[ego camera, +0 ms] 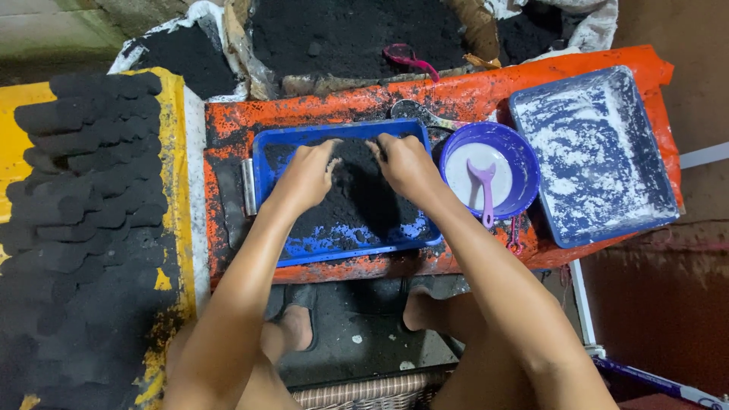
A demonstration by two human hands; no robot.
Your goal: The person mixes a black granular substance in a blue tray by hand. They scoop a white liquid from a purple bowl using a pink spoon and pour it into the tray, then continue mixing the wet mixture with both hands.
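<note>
Low in the frame, both forearms reach up to the middle: the left hand (307, 176) and right hand (406, 163), fingers curled, dig into black powder (357, 201) in a blue tray (262, 163). Rightward, a purple bowl (524, 163) holds white powder and a spoon (484, 190); a second blue tray (607, 220) is white-dusted.

Both your bare arms reach forward and converge, forearms angled inward. Your left hand (307, 176) lies palm down with fingers curled at the tips. Your right hand (406, 163), just beside it, is cupped palm down, fingers bent.
</note>
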